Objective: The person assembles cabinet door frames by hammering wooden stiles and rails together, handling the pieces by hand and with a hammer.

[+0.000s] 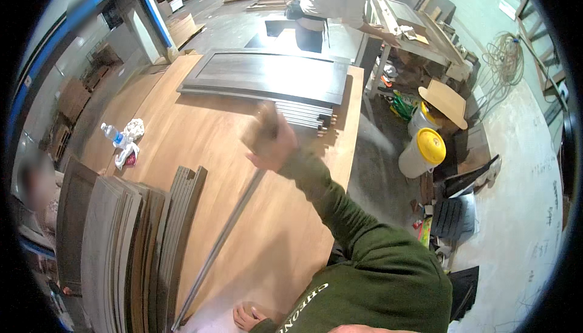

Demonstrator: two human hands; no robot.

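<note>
My right hand [284, 146], at the end of a green sleeve, reaches out over the wooden tabletop [291, 211]. It is closed on a tan block [261, 127], too smeared by motion to tell its exact kind. A long, narrow grey strip [225, 233] runs from below that hand to the near edge; whether the hand touches it I cannot tell. Low in view, my left hand [248, 316] rests by the near edge with its fingers apart, holding nothing visible. Just beyond my right hand lie several grey strips [303, 116] beside a dark framed panel [267, 75].
Grey boards [121, 236] stand stacked at the left, near a water bottle [112, 133] and crumpled white cloth [130, 141]. Right of the table are a yellow-lidded bucket [419, 157] and scraps. A co-worker [334, 5] bends over a far bench; another person is at the left edge.
</note>
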